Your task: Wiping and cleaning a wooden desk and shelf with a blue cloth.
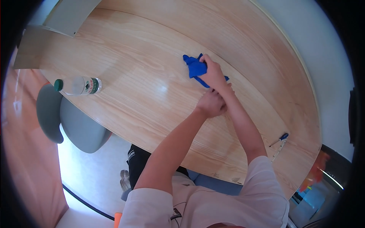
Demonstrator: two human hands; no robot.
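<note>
Far out over the table, my right hand [213, 74] is closed on a crumpled blue cloth [196, 68]. The cloth lies against the wooden tabletop, with folds sticking out to the left and below the hand. Just nearer to me, my left hand [211, 103] is at my right wrist, its fingers curled and slightly blurred. My right forearm crosses over part of that hand, so anything inside it is hidden.
A clear plastic bottle with a green cap [81, 85] lies on its side at the table's left. A blue-handled screwdriver [283, 136] lies at the right. Grey chairs [81, 125] stand by the left edge; a pale box-like panel [70, 17] is at the far left.
</note>
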